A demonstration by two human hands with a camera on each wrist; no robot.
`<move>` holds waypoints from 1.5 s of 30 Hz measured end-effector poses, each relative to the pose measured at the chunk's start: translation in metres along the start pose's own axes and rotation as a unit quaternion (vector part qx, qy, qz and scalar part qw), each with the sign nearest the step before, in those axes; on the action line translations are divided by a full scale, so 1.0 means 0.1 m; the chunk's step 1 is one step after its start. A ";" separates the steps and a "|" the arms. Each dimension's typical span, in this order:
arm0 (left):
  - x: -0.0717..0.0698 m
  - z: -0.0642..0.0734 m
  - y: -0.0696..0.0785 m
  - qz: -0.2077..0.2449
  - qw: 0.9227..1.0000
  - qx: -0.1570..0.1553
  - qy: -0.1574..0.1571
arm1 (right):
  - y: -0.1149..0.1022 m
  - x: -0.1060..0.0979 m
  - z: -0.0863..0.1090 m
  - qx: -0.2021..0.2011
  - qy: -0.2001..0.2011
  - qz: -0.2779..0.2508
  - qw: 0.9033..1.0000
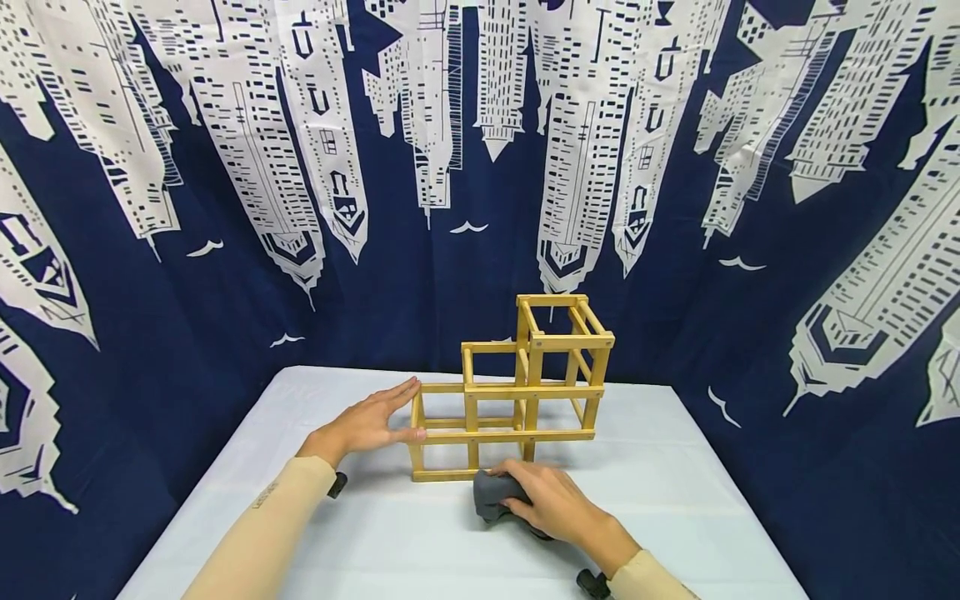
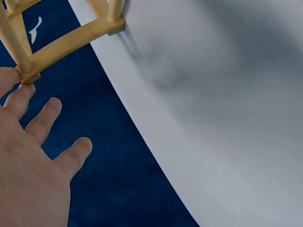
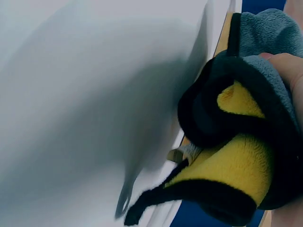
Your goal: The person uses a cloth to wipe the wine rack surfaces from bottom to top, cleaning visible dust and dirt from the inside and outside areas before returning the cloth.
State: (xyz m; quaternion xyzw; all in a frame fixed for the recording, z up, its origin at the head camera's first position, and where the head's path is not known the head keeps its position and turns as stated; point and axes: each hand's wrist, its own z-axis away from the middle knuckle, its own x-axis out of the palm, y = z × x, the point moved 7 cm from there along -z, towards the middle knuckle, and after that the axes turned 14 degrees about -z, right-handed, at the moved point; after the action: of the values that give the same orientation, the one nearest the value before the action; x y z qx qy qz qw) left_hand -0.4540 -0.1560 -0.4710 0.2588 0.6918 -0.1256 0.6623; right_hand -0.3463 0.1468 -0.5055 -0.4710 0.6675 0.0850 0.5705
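A stepped wooden rack [image 1: 534,392] of light slats and open cubes stands on the table, tallest at its right. My left hand [image 1: 365,423] touches its left end, thumb low at the front and fingers higher up. In the left wrist view the fingers [image 2: 45,120] are fairly straight and spread, and the foremost ones meet a corner of the rack [image 2: 66,45]. My right hand [image 1: 551,500] grips a bunched grey cloth [image 1: 495,493] just before the rack's lower front rail. The right wrist view shows the cloth's yellow underside [image 3: 232,165] and black edging.
The table [image 1: 405,554] has a white cover, with its far edge just behind the rack. A dark blue curtain [image 1: 420,292] printed with white buildings hangs behind and at both sides. Small black devices [image 1: 592,583] are at both wrists.
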 end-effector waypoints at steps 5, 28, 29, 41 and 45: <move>0.00 0.01 -0.03 -0.002 1.000 -0.016 0.002 | -0.18 0.24 -0.33 -0.024 -0.031 0.005 0.999; -0.03 0.07 -0.08 0.011 0.999 -0.034 0.003 | -0.46 0.76 -1.05 -0.034 -0.036 0.057 0.997; -0.02 0.06 -0.08 0.011 0.999 -0.034 0.001 | -0.45 0.77 -1.05 -0.030 -0.041 0.053 0.997; 0.02 0.02 0.00 0.021 0.999 -0.028 -0.008 | -0.31 0.72 -0.89 0.014 -0.046 0.012 0.999; 0.05 0.01 -0.02 0.038 0.999 -0.030 -0.018 | -0.25 0.67 -0.81 0.031 -0.047 0.020 0.998</move>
State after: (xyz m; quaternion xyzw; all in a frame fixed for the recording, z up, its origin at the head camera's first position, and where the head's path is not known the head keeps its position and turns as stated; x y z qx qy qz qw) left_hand -0.4546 -0.1575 -0.4765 0.2630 0.6731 -0.0843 0.6860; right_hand -0.3768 0.0451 -0.5239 -0.4353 0.6517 0.0979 0.6133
